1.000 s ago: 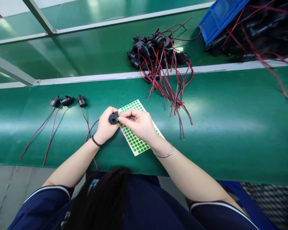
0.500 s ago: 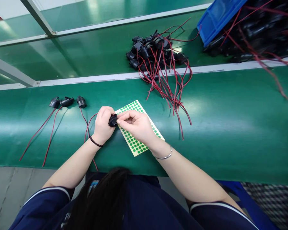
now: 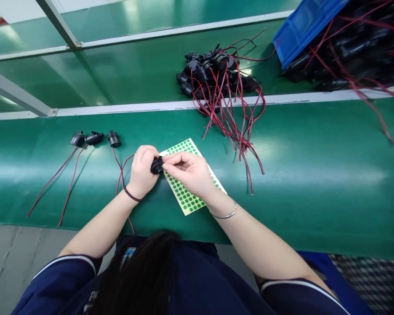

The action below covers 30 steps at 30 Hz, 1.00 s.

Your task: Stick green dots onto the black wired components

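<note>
Left hand: the left hand (image 3: 142, 171) is closed around a small black part (image 3: 156, 166), gripping it just above the near-left edge of the sticker sheet (image 3: 191, 176).
Right hand: the right hand (image 3: 189, 171) has thumb and forefinger pinched together against the face of the black part; whether a green dot sits under the fingertips cannot be told, they cover the spot.
Lead: a red wire (image 3: 121, 177) loops from the held part down past the left wrist toward the worktop's near edge.
Change: a second ago the part's round face was turned up toward the camera with a green dot at the right fingertip; now the part is rolled inward, its face hidden, and both hands sit a shade further from the body.
Reading: judged from that, the dot is being pressed down onto the part rather than freshly picked.
Row at left: three black parts (image 3: 94, 138) lie side by side on the green worktop (image 3: 315, 175), well apart from the hands, their leads trailing toward the near edge.
Pile: a heap of wired parts (image 3: 216, 74) lies beyond the sheet across the metal rail (image 3: 134, 107).
Bin: a blue bin (image 3: 302, 26) sits at the far right.
Open room: bare worktop lies right of the sheet and between the hands and the left row; the near edge is close under the forearms.
</note>
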Motion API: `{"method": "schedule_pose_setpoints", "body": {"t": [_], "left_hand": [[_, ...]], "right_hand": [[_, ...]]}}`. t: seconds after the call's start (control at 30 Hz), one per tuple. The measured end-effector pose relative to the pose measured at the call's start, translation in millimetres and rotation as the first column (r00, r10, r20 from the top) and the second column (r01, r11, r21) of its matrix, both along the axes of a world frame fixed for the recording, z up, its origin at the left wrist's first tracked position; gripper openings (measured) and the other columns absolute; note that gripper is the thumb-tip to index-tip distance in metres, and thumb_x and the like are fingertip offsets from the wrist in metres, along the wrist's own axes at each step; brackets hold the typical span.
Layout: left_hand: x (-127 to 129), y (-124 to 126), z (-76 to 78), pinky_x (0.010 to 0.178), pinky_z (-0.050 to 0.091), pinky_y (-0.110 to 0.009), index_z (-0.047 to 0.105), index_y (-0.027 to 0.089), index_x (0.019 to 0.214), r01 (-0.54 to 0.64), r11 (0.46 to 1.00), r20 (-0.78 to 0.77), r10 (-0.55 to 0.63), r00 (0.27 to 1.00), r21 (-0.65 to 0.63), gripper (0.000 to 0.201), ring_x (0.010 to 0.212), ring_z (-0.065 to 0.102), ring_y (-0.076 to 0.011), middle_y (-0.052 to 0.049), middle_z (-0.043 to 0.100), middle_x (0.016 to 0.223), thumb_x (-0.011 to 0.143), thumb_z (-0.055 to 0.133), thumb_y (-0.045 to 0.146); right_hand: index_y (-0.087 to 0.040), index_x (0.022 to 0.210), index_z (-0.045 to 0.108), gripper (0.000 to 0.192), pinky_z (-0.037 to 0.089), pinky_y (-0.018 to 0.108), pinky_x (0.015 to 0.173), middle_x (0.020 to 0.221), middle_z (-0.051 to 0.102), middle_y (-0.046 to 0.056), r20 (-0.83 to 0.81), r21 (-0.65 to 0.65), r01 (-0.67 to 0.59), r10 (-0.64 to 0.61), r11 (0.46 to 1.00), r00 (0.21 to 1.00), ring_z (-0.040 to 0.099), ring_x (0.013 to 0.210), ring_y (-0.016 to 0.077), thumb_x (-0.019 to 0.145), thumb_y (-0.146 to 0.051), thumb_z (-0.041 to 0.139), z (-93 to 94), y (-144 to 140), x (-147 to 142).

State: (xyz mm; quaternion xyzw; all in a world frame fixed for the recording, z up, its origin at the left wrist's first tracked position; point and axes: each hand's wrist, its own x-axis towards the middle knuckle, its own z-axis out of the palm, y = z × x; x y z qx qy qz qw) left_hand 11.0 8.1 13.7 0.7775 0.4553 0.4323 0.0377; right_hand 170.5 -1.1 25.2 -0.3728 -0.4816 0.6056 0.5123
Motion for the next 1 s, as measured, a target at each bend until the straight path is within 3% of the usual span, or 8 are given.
{"method": "schedule_pose_setpoints", "body": {"t": [0.17, 0.37, 1.0], "left_hand": [[3.2, -1.9, -0.9, 0.073, 0.047, -0.030, 0.049, 0.022, 0.081, -0.042, 0.994, 0.029, 0.045, 0.999, -0.098, 0.013, 0.080, 0.057, -0.0167, -0.002, 0.059, 0.084, 0.080, 0.059, 0.013], [8.9, -3.3, 3.8, 0.071, 0.045, -0.028, 0.048, 0.021, 0.079, -0.056, 0.935, 0.158, 0.117, 0.980, -0.349, 0.017, 0.076, 0.057, -0.0145, 0.001, 0.058, 0.081, 0.072, 0.060, 0.010], [10.7, -4.3, 2.6, 0.071, 0.044, -0.029, 0.046, 0.022, 0.077, -0.064, 0.915, 0.128, 0.124, 0.984, -0.399, 0.018, 0.077, 0.055, -0.0155, 0.001, 0.056, 0.081, 0.072, 0.057, 0.008]], "right_hand": [[-0.020, 0.076, 0.071, 0.018, 0.062, 0.038, 0.083, 0.094, 0.078, 0.007, 0.072, 0.048, 0.042, -0.045, 0.998, 0.996, 0.074, 0.089, 0.0204, 0.076, -0.036, 0.079, -2.2, -1.8, -1.0], [-0.020, 0.078, 0.071, 0.028, 0.061, 0.041, 0.087, 0.092, 0.078, 0.006, -0.039, -0.063, 0.005, -0.008, 0.998, 0.999, 0.074, 0.089, 0.0205, 0.072, -0.045, 0.082, -4.7, 2.8, -0.9], [-0.020, 0.075, 0.070, 0.015, 0.062, 0.039, 0.085, 0.091, 0.078, 0.006, 0.050, -0.047, 0.030, -0.028, 0.998, 0.998, 0.073, 0.088, 0.0203, 0.073, -0.032, 0.079, -5.5, 2.2, -1.6]]}}
